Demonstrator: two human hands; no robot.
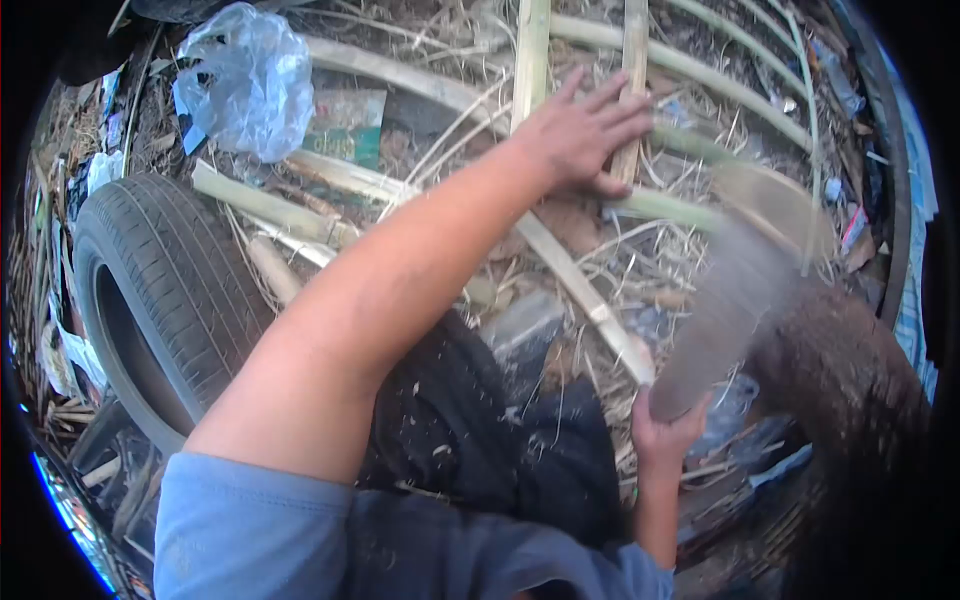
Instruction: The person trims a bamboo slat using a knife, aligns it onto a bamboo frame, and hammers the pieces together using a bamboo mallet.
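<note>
My left hand [590,132] lies with spread fingers over an upright bamboo strip [634,65] and a crossing bamboo strip [670,207]. My right hand [670,425] is closed at the lower end of a broad-bladed machete [715,315], whose handle is hidden in the fist. Motion smears the blade, which slants up to the right beside the strips. Another bamboo strip [575,270] runs diagonally down toward my right hand; whether it touches the hand I cannot tell. A wider bamboo strip [531,60] stands left of my left fingers.
At left a car tyre [200,290] leans near my arm. A clear plastic bag [255,85] lies at upper left. Dark brown, log-like wood [850,360] is at right, with a blurred pale-brown rounded piece [780,195] above it. Shavings and litter cover the ground.
</note>
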